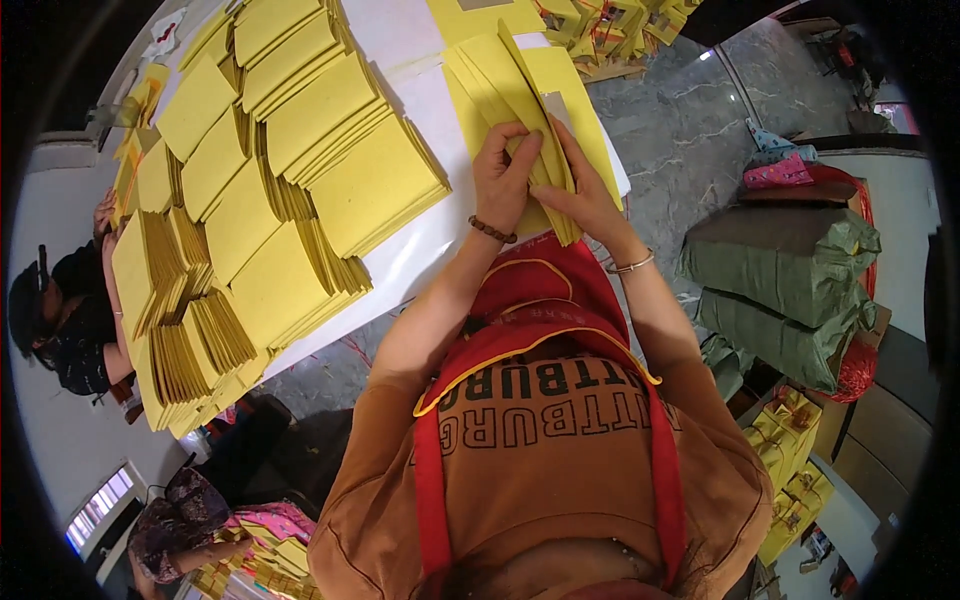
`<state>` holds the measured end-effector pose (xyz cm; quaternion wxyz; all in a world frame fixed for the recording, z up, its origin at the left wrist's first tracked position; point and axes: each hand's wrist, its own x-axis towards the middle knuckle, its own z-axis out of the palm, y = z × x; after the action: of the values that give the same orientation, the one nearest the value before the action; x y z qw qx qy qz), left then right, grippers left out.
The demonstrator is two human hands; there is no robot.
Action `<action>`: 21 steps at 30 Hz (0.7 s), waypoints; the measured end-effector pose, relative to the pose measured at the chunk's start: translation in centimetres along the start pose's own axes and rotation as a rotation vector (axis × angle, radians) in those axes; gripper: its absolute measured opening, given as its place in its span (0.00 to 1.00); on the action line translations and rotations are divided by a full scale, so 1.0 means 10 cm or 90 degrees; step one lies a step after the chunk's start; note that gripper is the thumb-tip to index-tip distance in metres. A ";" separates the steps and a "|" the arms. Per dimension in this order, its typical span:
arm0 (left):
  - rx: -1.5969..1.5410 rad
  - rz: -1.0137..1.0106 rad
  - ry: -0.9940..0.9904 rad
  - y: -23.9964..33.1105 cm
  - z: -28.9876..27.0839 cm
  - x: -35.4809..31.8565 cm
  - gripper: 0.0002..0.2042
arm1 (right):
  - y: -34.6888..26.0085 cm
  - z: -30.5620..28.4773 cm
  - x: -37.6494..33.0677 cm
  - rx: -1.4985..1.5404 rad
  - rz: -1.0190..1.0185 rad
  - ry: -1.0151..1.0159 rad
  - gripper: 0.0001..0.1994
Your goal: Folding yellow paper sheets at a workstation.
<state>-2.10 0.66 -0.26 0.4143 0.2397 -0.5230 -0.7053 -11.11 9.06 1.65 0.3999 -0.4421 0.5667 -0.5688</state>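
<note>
Left hand (503, 182), fingers curled, and right hand (594, 204), thumb across front, clamp folded yellow paper (492, 78) from its opposite sides.

A white-surfaced tabletop (425, 110) is largely covered on its left side by stacks of yellow paper pieces (370, 185). The stacks are set close together in slanting rows, and many are overlapped by their neighbours. Toward the near left corner, some thin pieces (205, 340) are fanned with their edges turned upward. By a strip of white surface, the stacks are separated from a flat yellow sheet (595, 130), which is laid along the right side.
</note>
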 end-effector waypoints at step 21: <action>0.026 0.030 -0.003 0.08 0.03 0.00 0.16 | 0.05 0.02 0.03 -0.096 -0.024 0.021 0.39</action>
<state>-2.02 0.70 0.60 0.4245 0.2341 -0.5437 -0.6851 -11.01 8.72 1.12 0.3455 -0.4720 0.6059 -0.5392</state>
